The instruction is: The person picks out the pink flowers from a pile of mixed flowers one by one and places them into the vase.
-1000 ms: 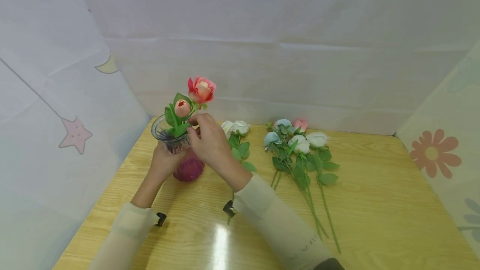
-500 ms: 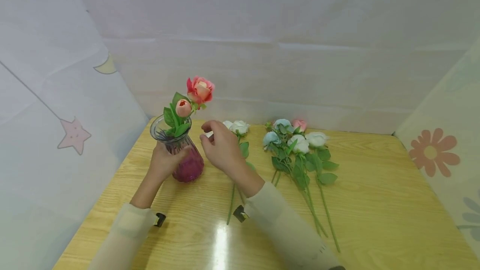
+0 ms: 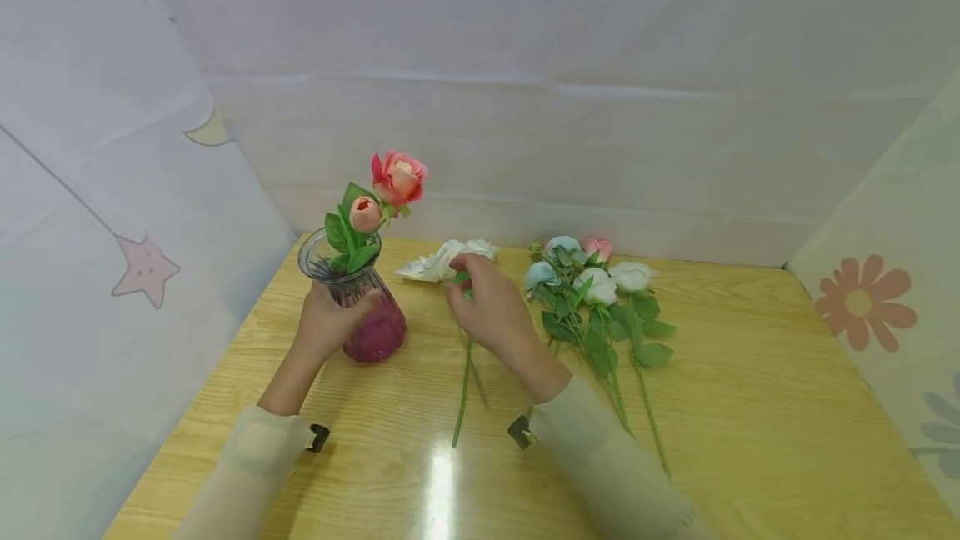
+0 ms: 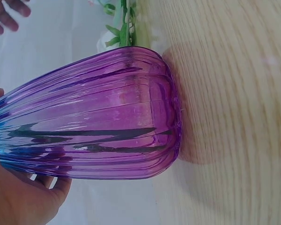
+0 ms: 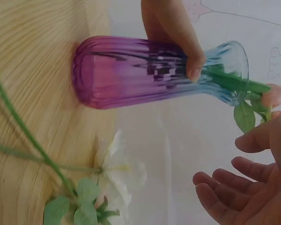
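Observation:
My left hand [image 3: 324, 325] grips the neck of a ribbed glass vase [image 3: 377, 328], purple at the bottom and bluish at the top. The vase stands upright on the table. Out of its mouth rise a coral-pink rose [image 3: 400, 178] and a peach tulip [image 3: 365, 213] with green leaves. In the left wrist view the vase's purple lower part [image 4: 98, 108] shows stems through the glass. My right hand [image 3: 497, 307], fingers loosely bent and holding nothing, hovers over the white flowers [image 3: 429, 267], hiding part of their leaves. In the right wrist view its fingers [image 5: 229, 188] are spread apart.
Right of my right hand lies a bunch of blue roses [image 3: 542, 277], white roses [image 3: 632, 277] and a pink rose [image 3: 597, 248], stems towards me. The wooden table [image 3: 765, 390] ends at a pale cloth backdrop [image 3: 675, 148] behind and at both sides.
My right hand has left the flowers in the vase and moved right, over the white flowers. My left hand and the vase have stayed in place.

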